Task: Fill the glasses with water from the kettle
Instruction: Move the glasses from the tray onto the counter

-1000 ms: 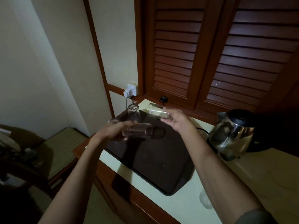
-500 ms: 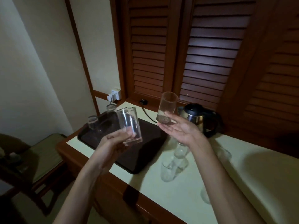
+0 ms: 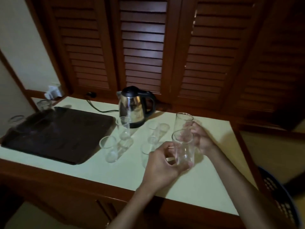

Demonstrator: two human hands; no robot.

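Near the right edge of the counter (image 3: 198,187), left hand (image 3: 162,162) grips near glass (image 3: 183,150), right hand (image 3: 201,140) far glass (image 3: 182,121); open counter in front.

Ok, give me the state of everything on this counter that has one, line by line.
Kettle: upright, lid shut, untouched.
Near glass: upright, empty, in the left hand's grip.
Far glass: upright, empty, in the right hand's grip.
Four counter glasses: upright, empty.
Two glasses by the tray: standing; which way up is unclear.
Tray: lying flat.
Louvred doors: shut.
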